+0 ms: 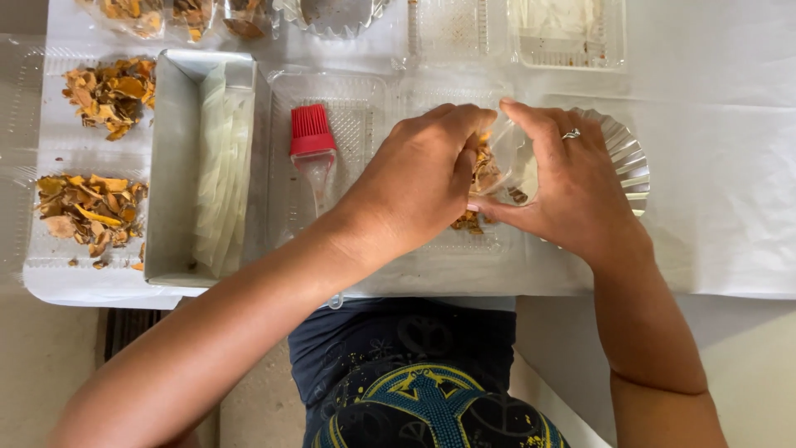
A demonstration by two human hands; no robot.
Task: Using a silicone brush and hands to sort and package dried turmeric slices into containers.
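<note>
My left hand (419,178) and my right hand (564,182) meet over a clear plastic tray (348,91) on the white-covered table. Together they pinch a small clear plastic bag (507,158) with orange-brown dried pieces (483,174) inside it. A few of the same pieces lie on the tray just under the hands. My right hand wears a ring and partly covers a fluted foil cup (630,162). A red silicone brush (311,137) with a clear handle lies on the tray left of my left hand.
A metal loaf tin (170,166) with pale folded sheets stands to the left. Two heaps of orange-brown chips (91,211) lie on clear lids at far left. Filled bags, another foil cup and empty clear trays (568,33) line the far edge. The table's near edge runs below my wrists.
</note>
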